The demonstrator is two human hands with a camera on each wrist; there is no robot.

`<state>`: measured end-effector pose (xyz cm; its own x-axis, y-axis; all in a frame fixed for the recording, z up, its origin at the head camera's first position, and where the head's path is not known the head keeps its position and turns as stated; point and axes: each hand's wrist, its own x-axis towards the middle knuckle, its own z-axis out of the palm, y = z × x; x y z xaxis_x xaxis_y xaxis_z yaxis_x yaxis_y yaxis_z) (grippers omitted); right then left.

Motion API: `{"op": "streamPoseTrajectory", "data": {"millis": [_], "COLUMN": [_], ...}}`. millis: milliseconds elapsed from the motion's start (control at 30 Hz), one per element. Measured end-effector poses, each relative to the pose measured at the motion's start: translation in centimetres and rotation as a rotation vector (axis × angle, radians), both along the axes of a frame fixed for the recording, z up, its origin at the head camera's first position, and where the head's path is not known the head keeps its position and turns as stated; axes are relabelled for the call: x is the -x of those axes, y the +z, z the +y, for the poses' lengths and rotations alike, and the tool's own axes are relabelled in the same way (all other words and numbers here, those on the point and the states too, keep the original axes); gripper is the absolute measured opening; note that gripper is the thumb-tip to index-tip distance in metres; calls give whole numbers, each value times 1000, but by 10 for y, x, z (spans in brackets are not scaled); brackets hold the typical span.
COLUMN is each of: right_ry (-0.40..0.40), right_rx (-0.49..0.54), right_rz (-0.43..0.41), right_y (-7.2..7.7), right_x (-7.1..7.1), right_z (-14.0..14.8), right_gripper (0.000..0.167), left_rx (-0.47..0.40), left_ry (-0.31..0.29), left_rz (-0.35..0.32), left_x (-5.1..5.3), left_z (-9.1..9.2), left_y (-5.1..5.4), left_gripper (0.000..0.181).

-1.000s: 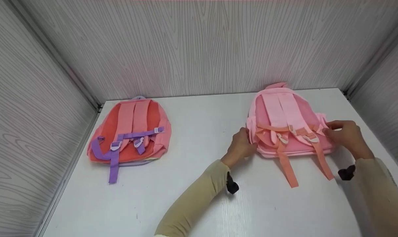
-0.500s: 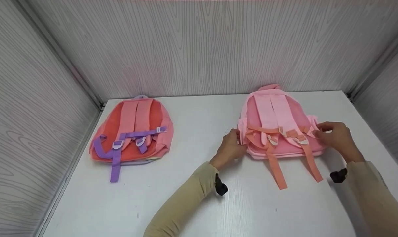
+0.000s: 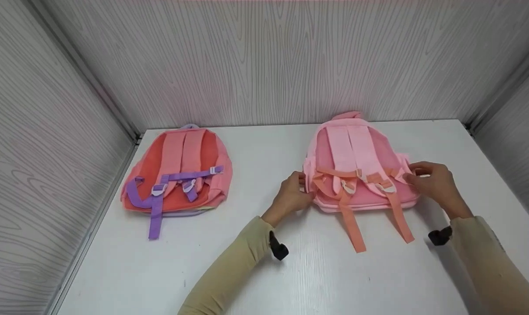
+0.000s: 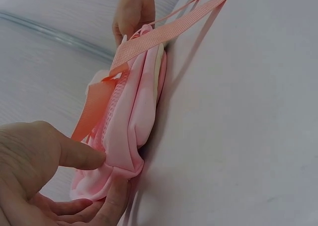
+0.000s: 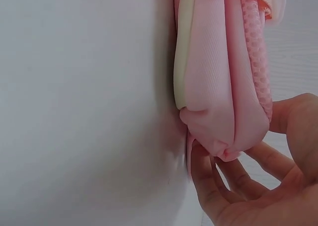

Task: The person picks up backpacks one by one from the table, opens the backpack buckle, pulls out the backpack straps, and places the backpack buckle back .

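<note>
A light pink backpack (image 3: 323,153) with orange straps lies strap side up on the right half of the white table. My left hand (image 3: 289,194) grips its left side near the bottom corner; in the left wrist view the thumb presses the top while the fingers curl beneath the pink fabric (image 4: 134,121). On the opposite side my right hand (image 3: 435,183) holds the lower right corner. The right wrist view has the thumb on the mesh back panel (image 5: 258,62) and the fingers under the edge. The bag's front faces down, mostly hidden.
Left on the table lies a coral and red backpack (image 3: 153,164) with purple straps, also strap side up. A grey wood-grain wall (image 3: 264,61) borders the table (image 3: 264,153) at the back, with panels on both sides. Two loose orange strap ends (image 3: 355,234) hang toward the front.
Both hands have slid the pink backpack leftward across the table, keeping their hold. The coral backpack shifts slightly right in view along with the background.
</note>
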<state>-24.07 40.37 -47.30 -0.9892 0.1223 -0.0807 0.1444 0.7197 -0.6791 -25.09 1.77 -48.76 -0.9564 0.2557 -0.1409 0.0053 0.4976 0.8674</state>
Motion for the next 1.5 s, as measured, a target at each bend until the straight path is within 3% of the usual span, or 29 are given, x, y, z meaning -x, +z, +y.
{"op": "streamPoseTrajectory", "data": {"millis": [500,1233,1500], "right_ry": [21,60,101], "right_rx": [60,98,86], "right_rz": [69,16,46], "right_y": [-8,-11,-12], "right_x": [-1,-5,-9], "right_z": [-30,-75,-92], "right_gripper": [59,54,50], "left_rx": [9,41,62], "left_ry": [37,44,69], "left_rz": [-39,-45,-60], "left_x": [-7,-20,-22], "left_z": [-35,-89,-109], "left_y": [-2,5,7], "left_gripper": [62,61,62]}}
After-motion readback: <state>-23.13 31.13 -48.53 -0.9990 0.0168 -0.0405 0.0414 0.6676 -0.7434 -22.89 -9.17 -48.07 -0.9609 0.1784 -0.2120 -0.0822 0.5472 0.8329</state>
